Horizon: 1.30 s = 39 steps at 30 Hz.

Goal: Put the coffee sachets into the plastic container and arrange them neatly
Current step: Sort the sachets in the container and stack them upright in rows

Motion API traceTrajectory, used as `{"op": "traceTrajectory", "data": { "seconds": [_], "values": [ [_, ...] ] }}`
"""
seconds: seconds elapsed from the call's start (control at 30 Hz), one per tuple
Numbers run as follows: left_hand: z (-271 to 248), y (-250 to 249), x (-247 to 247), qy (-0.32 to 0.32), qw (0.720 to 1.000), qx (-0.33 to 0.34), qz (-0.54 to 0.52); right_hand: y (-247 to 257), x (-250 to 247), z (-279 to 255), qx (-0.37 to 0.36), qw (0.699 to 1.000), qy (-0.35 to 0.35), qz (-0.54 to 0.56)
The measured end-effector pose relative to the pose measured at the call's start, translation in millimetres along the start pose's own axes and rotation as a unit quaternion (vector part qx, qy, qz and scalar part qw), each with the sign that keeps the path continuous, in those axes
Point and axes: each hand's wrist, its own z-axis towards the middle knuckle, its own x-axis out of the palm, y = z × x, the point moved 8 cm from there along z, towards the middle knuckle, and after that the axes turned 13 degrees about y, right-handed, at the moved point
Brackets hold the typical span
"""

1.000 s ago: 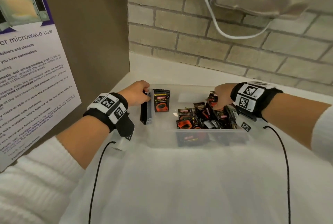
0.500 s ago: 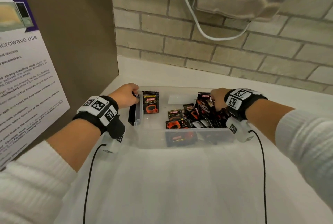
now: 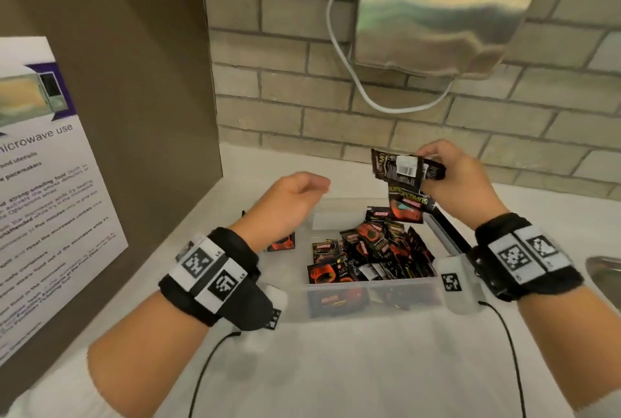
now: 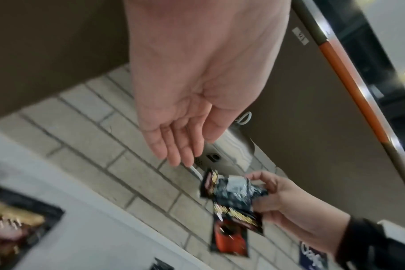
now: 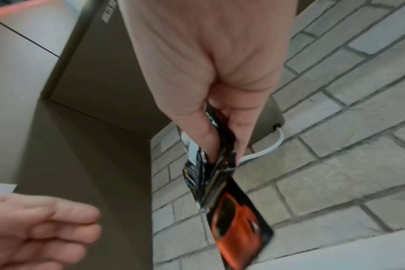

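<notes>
A clear plastic container (image 3: 369, 286) sits on the white counter, its right half holding a loose pile of black-and-orange coffee sachets (image 3: 369, 253). One sachet (image 3: 282, 242) stands near its left end, mostly hidden behind my left wrist. My right hand (image 3: 450, 175) is raised above the container's far right side and pinches two coffee sachets (image 3: 403, 170) (image 4: 231, 204) (image 5: 222, 179), one hanging lower with its orange cup showing. My left hand (image 3: 292, 195) (image 4: 180, 146) hovers over the container's left part, fingers relaxed, palm bare, holding nothing.
A brown panel (image 3: 141, 81) with a microwave notice (image 3: 43, 202) stands on the left. A brick wall (image 3: 302, 98) rises behind, with a steel dispenser (image 3: 437, 10) and white cable (image 3: 356, 81) above. A metal rim (image 3: 605, 273) shows at the right edge. Black cords trail from both wristbands.
My right hand rose out of the sachet pile with two sachets in its grip. My left hand left the container's left wall and lifted toward the middle, now holding nothing.
</notes>
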Motion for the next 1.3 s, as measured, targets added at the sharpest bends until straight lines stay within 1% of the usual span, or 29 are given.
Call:
{"op": "traceTrajectory", "data": {
  "seconds": [0.07, 0.1, 0.17, 0.2, 0.23, 0.27, 0.3, 0.33, 0.37, 0.4, 0.43, 0.5, 0.53, 0.57, 0.6, 0.63, 0.7, 0.77, 0.8, 0.83, 0.87, 0.9, 0.97, 1.03, 1.07, 1.13, 1.17, 1.2, 1.3],
  "values": [
    [5.3, 3.3, 24.9, 0.058, 0.993, -0.040, -0.095, 11.8, 7.9, -9.7, -0.046, 0.997, -0.037, 0.047],
    [7.6, 5.9, 38.1, 0.100, 0.980, -0.066, -0.159, 16.4, 13.7, -13.5, -0.070, 0.994, -0.055, 0.063],
    [11.2, 4.4, 63.6, 0.182, 0.928, -0.093, -0.313, 26.8, 31.2, -19.9, -0.118, 0.989, -0.072, 0.049],
    [12.8, -1.4, 69.9, 0.200, 0.899, -0.081, -0.381, 32.8, 42.2, -23.0, -0.140, 0.987, -0.072, 0.036],
    [15.7, -6.6, 71.4, 0.199, 0.872, -0.060, -0.443, 39.6, 53.2, -25.8, -0.161, 0.984, -0.063, 0.032],
    [19.1, -9.6, 68.9, 0.176, 0.850, -0.042, -0.495, 45.9, 63.9, -28.1, -0.179, 0.982, -0.043, 0.040],
    [21.8, -8.8, 64.0, 0.138, 0.838, -0.035, -0.527, 51.1, 74.0, -30.0, -0.189, 0.980, -0.013, 0.064],
    [23.0, -3.4, 57.5, 0.095, 0.834, -0.038, -0.542, 53.8, 82.8, -31.7, -0.187, 0.977, 0.026, 0.104],
    [22.5, 4.4, 51.3, 0.057, 0.838, -0.048, -0.541, 53.3, 90.7, -32.8, -0.174, 0.969, 0.065, 0.161],
    [21.4, 13.5, 45.3, 0.034, 0.841, -0.053, -0.537, 50.0, 95.7, -33.6, -0.158, 0.953, 0.092, 0.239],
    [19.5, 22.2, 39.5, 0.021, 0.846, -0.057, -0.530, 43.9, 97.2, -33.6, -0.140, 0.929, 0.094, 0.330],
    [13.7, 37.3, 30.1, 0.006, 0.862, -0.068, -0.503, 24.6, 96.2, -31.3, -0.083, 0.870, 0.038, 0.485],
    [9.4, 42.2, 26.1, -0.001, 0.872, -0.073, -0.484, 16.3, 98.4, -30.5, -0.045, 0.859, 0.002, 0.510],
    [5.0, 45.4, 23.1, -0.009, 0.883, -0.077, -0.463, 10.0, 103.6, -29.0, -0.004, 0.868, -0.020, 0.496],
    [1.0, 47.6, 21.7, -0.014, 0.893, -0.079, -0.442, 4.4, 113.6, -27.1, 0.039, 0.880, -0.022, 0.473],
    [-2.1, 48.5, 22.2, -0.014, 0.902, -0.079, -0.424, 1.9, 125.4, -25.7, 0.077, 0.885, -0.005, 0.460],
    [-7.1, 52.3, 25.9, -0.004, 0.919, -0.090, -0.384, 0.6, 149.7, -24.1, 0.125, 0.873, 0.038, 0.470],
    [-11.6, 60.5, 30.0, 0.011, 0.929, -0.106, -0.355, -0.6, 160.7, -24.8, 0.139, 0.868, 0.039, 0.475],
    [-12.9, 64.1, 31.1, 0.017, 0.928, -0.109, -0.355, -4.0, 159.4, -25.3, 0.143, 0.867, 0.018, 0.477],
    [-14.4, 68.4, 31.3, 0.019, 0.925, -0.109, -0.363, -8.6, 157.2, -26.3, 0.147, 0.857, -0.011, 0.493],
    [-15.8, 71.6, 30.2, 0.019, 0.922, -0.104, -0.372, -13.7, 154.6, -27.0, 0.147, 0.837, -0.042, 0.525],
    [-16.2, 74.2, 28.8, 0.016, 0.921, -0.095, -0.376, -17.8, 153.4, -27.9, 0.141, 0.807, -0.066, 0.570],
    [-15.3, 77.0, 24.3, -0.005, 0.924, -0.080, -0.374, -23.7, 153.3, -28.8, 0.124, 0.747, -0.083, 0.648],
    [-12.2, 80.9, 19.0, -0.044, 0.921, -0.076, -0.379, -21.5, 152.8, -27.8, 0.114, 0.728, -0.061, 0.673],
    [-11.0, 83.0, 16.5, -0.065, 0.916, -0.076, -0.388, -21.4, 153.7, -26.0, 0.105, 0.723, -0.041, 0.682],
    [-9.3, 87.9, 12.7, -0.095, 0.901, -0.073, -0.417, -17.7, 156.6, -24.7, 0.083, 0.701, 0.002, 0.709],
    [-8.8, 91.0, 11.7, -0.104, 0.892, -0.071, -0.435, -16.7, 158.9, -24.5, 0.077, 0.696, 0.021, 0.714],
    [-8.6, 93.5, 11.0, -0.107, 0.884, -0.070, -0.450, -18.2, 160.6, -24.8, 0.080, 0.704, 0.028, 0.705],
    [-6.9, 95.9, 11.3, -0.099, 0.880, -0.071, -0.459, -20.9, 158.5, -25.2, 0.098, 0.757, 0.007, 0.646]
  ]
}}
